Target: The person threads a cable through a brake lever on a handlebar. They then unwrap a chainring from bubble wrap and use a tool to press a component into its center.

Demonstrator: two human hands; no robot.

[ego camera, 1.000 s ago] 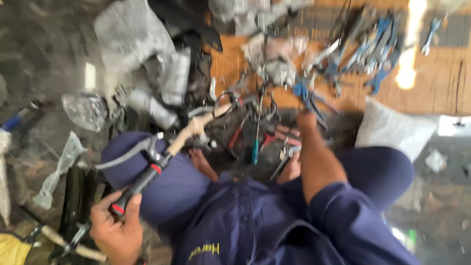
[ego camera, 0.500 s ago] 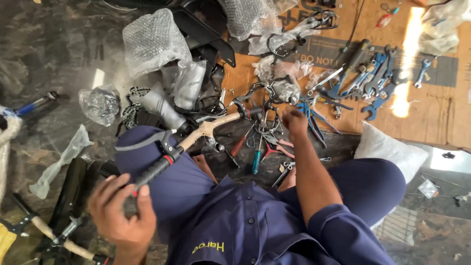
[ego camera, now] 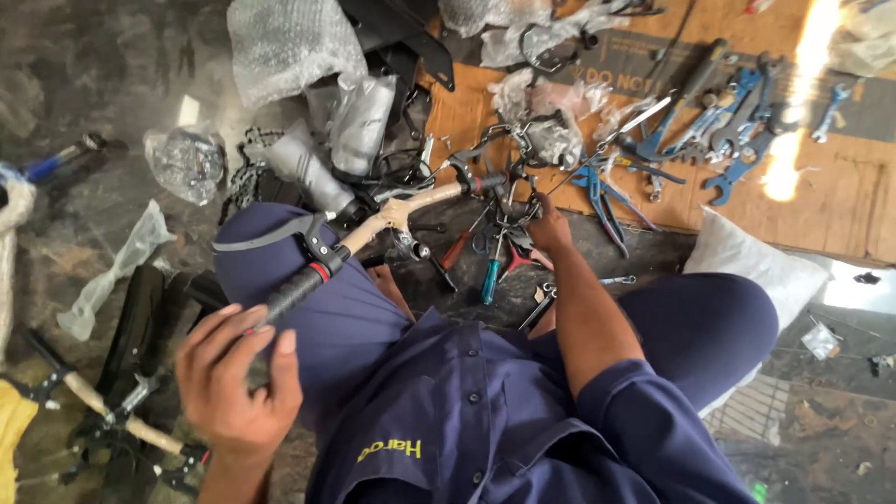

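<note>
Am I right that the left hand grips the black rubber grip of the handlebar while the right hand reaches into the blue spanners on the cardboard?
Not quite. In the head view the left hand does grip the handlebar by its black grip, but the right hand reaches into the pliers and screwdrivers before the knees; the blue spanners lie farther off, untouched.

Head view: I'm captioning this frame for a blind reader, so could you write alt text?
Seen from above, a seated person in dark blue workwear holds a bicycle handlebar by its black grip with the left hand, while the right hand reaches into a pile of hand tools. Blue spanners lie on cardboard beyond.
</note>
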